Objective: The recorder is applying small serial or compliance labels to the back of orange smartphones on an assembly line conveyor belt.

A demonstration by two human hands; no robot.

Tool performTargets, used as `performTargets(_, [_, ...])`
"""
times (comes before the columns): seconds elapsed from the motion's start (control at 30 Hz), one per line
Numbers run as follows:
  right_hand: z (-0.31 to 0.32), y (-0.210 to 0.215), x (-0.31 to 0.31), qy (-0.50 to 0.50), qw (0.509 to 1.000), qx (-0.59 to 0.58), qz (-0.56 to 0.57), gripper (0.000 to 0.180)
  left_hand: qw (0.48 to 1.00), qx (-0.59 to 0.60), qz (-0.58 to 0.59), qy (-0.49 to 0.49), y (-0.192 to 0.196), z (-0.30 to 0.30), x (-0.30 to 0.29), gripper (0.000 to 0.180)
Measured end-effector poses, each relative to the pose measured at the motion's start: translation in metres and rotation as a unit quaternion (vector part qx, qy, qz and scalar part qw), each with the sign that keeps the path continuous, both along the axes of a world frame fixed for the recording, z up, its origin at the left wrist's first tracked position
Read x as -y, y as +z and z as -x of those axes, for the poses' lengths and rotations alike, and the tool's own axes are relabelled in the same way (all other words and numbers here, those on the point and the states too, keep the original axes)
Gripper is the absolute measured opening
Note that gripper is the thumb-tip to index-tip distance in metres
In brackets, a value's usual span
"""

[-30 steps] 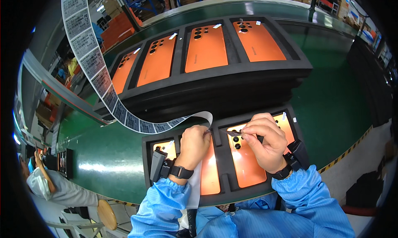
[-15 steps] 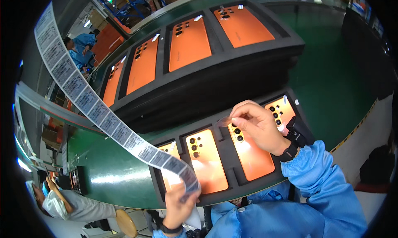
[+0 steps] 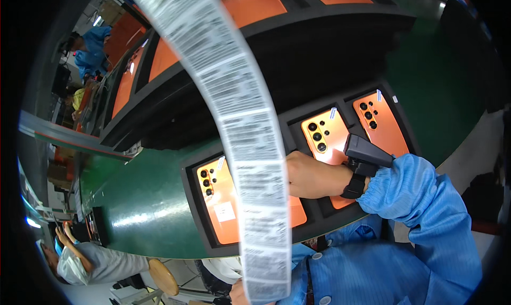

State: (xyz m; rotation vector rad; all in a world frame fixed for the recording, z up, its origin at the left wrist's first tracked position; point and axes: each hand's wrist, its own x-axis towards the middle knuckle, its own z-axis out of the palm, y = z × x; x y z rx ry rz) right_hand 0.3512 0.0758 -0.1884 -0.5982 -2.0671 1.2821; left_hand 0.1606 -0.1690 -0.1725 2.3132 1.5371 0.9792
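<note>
A long strip of white printed labels (image 3: 255, 129) hangs across the middle, from the top down to the lower edge. My left hand (image 3: 238, 293), only partly in view, is closed on its lower end. My right hand (image 3: 314, 176) reaches left over the second phone (image 3: 297, 212) in the near black foam tray (image 3: 192, 198); the strip hides its fingertips and most of that phone. The leftmost orange phone (image 3: 215, 228) bears a small white square label (image 3: 224, 211). Farther right lie a third phone (image 3: 334, 125), partly under my wrist device, and a fourth (image 3: 383, 116).
Behind the near tray rises a thick stack of black foam trays (image 3: 319, 55), with more orange phones (image 3: 255, 7) in its top. Both stand on a green table (image 3: 143, 204). A wooden stool (image 3: 162, 277) and a person in grey (image 3: 104, 262) are at lower left; another in blue (image 3: 93, 49) works beyond.
My right hand, earlier pinching a small clear piece by the third phone, has moved left and down. My left hand is lower, and the label strip has swung right, closer to view.
</note>
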Motion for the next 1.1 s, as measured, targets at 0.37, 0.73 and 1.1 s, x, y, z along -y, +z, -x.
performTargets(0.37, [-0.004, 0.0, -0.004, 0.028, 0.999, 0.04, 0.023, 0.013, 0.904, 0.311, 0.27, 0.114, 0.0, 0.004, 0.024, 0.01])
performTargets(0.73, [-0.003, 0.007, -0.001, 0.02, 0.999, 0.03, 0.021, 0.016, 0.808, 0.502, 0.168, 0.257, 0.021, -0.028, -0.029, 0.019])
performTargets(1.1, [-0.005, 0.002, -0.004, 0.03, 0.999, 0.032, -0.023, 0.011, 0.978, 0.064, 0.141, 0.137, -0.017, 0.003, -0.008, 0.026])
